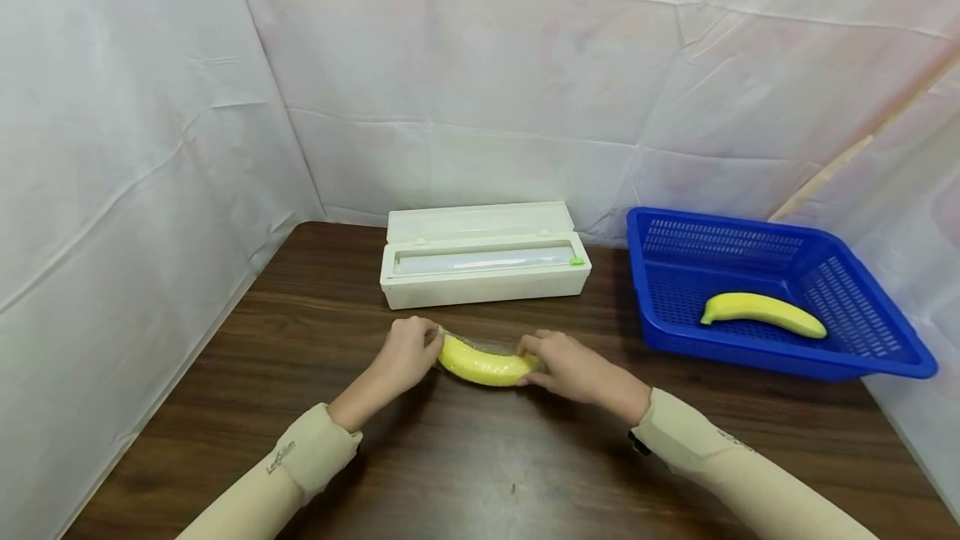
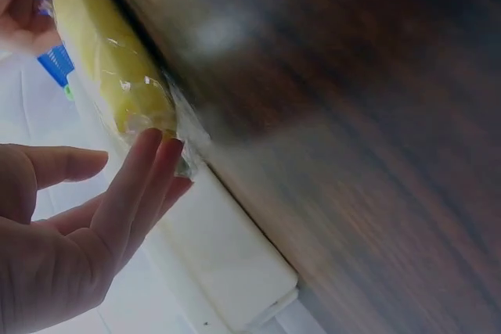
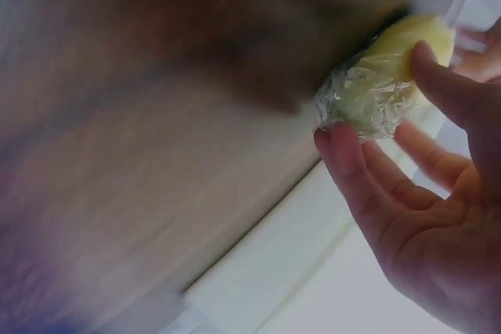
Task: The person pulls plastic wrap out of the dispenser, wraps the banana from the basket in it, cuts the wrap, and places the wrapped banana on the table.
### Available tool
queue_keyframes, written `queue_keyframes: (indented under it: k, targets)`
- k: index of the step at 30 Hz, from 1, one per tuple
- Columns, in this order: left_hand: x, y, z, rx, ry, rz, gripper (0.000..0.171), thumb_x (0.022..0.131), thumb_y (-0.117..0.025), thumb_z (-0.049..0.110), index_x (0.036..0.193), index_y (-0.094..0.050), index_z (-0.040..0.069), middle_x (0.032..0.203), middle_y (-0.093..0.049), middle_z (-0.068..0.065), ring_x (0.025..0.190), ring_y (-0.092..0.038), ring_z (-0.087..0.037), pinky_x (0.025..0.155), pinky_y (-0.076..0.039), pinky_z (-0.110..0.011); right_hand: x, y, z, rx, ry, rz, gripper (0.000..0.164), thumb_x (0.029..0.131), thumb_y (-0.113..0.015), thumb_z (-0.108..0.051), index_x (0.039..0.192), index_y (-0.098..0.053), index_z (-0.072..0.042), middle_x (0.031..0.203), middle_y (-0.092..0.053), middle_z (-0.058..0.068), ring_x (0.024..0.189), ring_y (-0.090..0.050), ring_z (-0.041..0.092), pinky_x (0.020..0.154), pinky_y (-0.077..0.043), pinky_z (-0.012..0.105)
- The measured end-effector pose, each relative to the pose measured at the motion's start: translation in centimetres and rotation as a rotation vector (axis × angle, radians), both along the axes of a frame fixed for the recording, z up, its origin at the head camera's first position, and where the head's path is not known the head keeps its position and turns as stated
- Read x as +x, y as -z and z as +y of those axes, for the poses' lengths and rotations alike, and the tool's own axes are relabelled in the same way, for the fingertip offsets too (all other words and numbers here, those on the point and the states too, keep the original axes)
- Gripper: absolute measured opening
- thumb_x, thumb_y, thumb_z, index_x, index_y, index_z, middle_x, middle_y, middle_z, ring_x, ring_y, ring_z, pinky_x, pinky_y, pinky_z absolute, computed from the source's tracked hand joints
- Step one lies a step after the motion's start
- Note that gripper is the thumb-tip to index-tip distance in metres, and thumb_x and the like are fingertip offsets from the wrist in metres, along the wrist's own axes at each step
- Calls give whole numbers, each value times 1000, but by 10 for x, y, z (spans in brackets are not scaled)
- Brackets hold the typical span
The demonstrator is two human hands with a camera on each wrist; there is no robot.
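Note:
A yellow banana (image 1: 487, 363) wrapped in shiny clear cling film lies crosswise between the two hands, low over the dark table. My left hand (image 1: 408, 350) is at its left end; in the left wrist view, fairly straight fingers (image 2: 139, 185) touch the film at the tip while the thumb stands apart. My right hand (image 1: 566, 367) holds the other end, its thumb (image 3: 446, 84) on the banana and its fingertips under the crumpled film. Loose film sticks out past the banana's end near the left fingertips.
Behind the hands stands a white cling film box (image 1: 487, 290), lid raised, with a film roll (image 1: 483, 261) and a green slider (image 1: 576, 261). A blue basket (image 1: 645, 307) on the right holds another banana (image 1: 765, 311). White sheets hang around the wooden table (image 1: 420, 473).

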State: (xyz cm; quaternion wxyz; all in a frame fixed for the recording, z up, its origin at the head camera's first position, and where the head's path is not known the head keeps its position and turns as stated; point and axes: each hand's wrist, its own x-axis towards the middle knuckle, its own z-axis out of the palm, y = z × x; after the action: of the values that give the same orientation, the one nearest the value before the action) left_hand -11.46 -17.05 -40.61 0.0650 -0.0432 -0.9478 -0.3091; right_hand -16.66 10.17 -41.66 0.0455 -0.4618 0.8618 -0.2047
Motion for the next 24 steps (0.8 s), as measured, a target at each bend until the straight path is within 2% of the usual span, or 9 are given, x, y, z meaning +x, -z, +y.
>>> queue_keyframes:
  k: [2, 4, 7, 14, 19, 24]
  targets:
    - [-3, -1, 0, -8, -12, -17, 19, 100, -65, 1, 103, -75, -15, 72, -68, -12, 45, -43, -7, 46, -39, -19, 10, 0, -8, 14, -4, 10, 27, 94, -83, -23, 108, -67, -6, 100, -67, 6, 81, -59, 11, 70, -55, 30]
    - [-6, -3, 0, -24, -18, -33, 18, 99, -67, 3, 91, -74, -11, 63, -58, -6, 44, -40, -8, 45, -36, -20, 21, 0, -17, 27, -4, 26, 29, 94, -83, -25, 105, -63, -6, 97, -65, 5, 79, -58, 11, 68, -54, 30]
    - [-11, -4, 1, -44, -42, -41, 23, 97, -70, 5, 76, -68, -4, 60, -49, -2, 47, -41, -9, 46, -36, -21, 37, 1, -31, 49, 11, 57, 33, 95, -82, -28, 105, -59, -6, 92, -62, 3, 74, -58, 12, 63, -53, 29]
    - [-21, -1, 6, -75, -99, -45, 31, 94, -76, 7, 68, -60, 2, 63, -55, -6, 52, -51, -13, 47, -45, -24, 73, 3, -64, 59, 78, 91, 39, 98, -79, -28, 114, -61, 2, 85, -60, 5, 66, -55, 11, 52, -48, 24]
    - [-23, -5, 11, -110, -119, -68, 37, 93, -80, 8, 65, -56, 6, 61, -55, -5, 52, -53, -14, 47, -45, -24, 84, 2, -82, 27, 130, 93, 39, 97, -81, -27, 109, -59, 2, 81, -57, 3, 64, -55, 10, 51, -47, 23]
    - [-23, -7, 7, -148, -143, -48, 30, 90, -80, 4, 66, -63, 2, 64, -61, -7, 54, -52, -14, 49, -45, -25, 92, -2, -100, 1, 160, 136, 39, 95, -82, -26, 103, -56, 2, 79, -58, 5, 64, -60, 13, 49, -49, 24]
